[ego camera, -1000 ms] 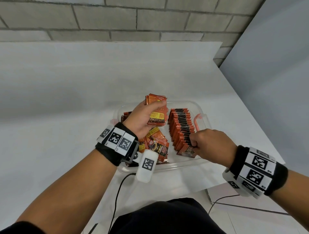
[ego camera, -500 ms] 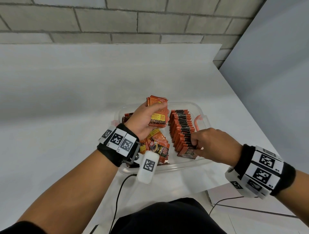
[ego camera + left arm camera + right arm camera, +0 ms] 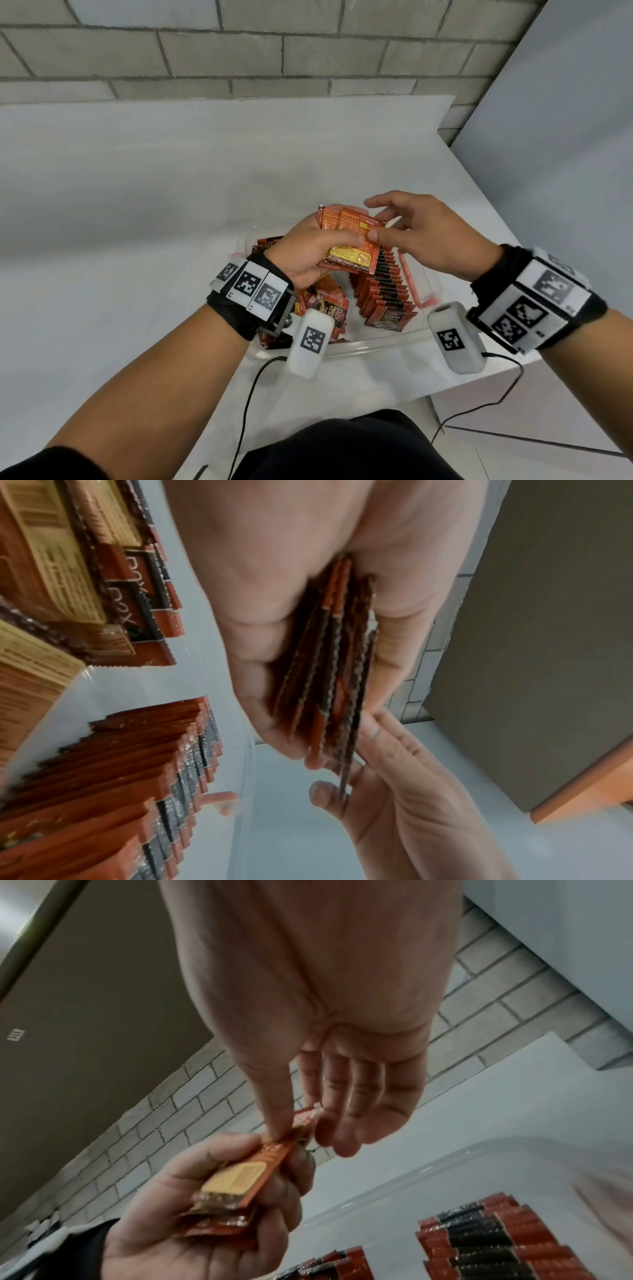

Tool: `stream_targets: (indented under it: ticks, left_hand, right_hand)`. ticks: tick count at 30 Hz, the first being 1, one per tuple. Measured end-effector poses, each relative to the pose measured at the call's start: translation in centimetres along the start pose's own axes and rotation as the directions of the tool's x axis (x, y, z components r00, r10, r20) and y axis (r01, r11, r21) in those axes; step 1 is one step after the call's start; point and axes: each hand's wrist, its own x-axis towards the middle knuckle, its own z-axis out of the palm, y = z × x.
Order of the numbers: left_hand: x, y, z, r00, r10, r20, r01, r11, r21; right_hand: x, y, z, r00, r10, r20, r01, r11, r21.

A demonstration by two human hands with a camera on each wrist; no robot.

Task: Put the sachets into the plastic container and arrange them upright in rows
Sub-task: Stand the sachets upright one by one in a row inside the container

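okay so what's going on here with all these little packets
A person is sorting coffee sachets into a clear plastic container. The left hand grips a stack of sachets above it, while the right hand pinches the top sachet's edge between thumb and fingers. One upright row of sachets stands on the right side; loose sachets lie jumbled on the left, not yet arranged.

Glossy foil sachets (image 3: 349,246) (clear plastic container (image 3: 376,342))

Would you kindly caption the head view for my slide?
Left hand grips a sachet stack; right hand pinches its top sachet.
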Motion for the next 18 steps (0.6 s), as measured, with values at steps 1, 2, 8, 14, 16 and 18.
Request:
stream_targets:
  ticks: [1, 2, 8, 14, 16, 18]
  left_hand:
    - [0.0, 0.0, 0.0, 1.0, 0.003, 0.002, -0.003, 1.0, -0.012]
    - [-0.1, 0.1, -0.1, 1.0, 0.005, 0.002, -0.005, 1.0, -0.015]
    - [-0.1, -0.2, -1.3, 0.987, -0.041, -0.155, 0.014, 0.986, -0.167]
    - [0.2, -0.2, -1.0, 0.981, 0.039, -0.192, -0.074, 0.981, -0.178]
    - [0.2, -0.2, -1.1, 0.98, 0.053, -0.191, -0.088, 0.98, -0.18]
    - [0.3, -0.3, -1.2, 0.982, 0.056, -0.18, -0.09, 0.979, -0.185]
  right_hand:
    - [0.1, 0.0, 0.2, 1.0, -0.005, -0.007, 0.006, 1.0, 0.021]
    - [0.2, 0.0, 0.4, 0.999, -0.016, -0.041, 0.018, 0.999, 0.051]
    - [-0.4, 0.3, 1.1, 0.903, -0.255, -0.346, 0.246, 0.967, -0.071]
    - [-1.0, 1.4, 2.7, 0.945, -0.315, -0.083, 0.289, 0.928, -0.235]
    - [-1.1, 1.3, 2.4, 0.943, -0.297, -0.147, 0.266, 0.944, -0.196]
    - [-1.1, 1.0, 2.1, 0.936, -0.267, -0.229, 0.228, 0.956, -0.183]
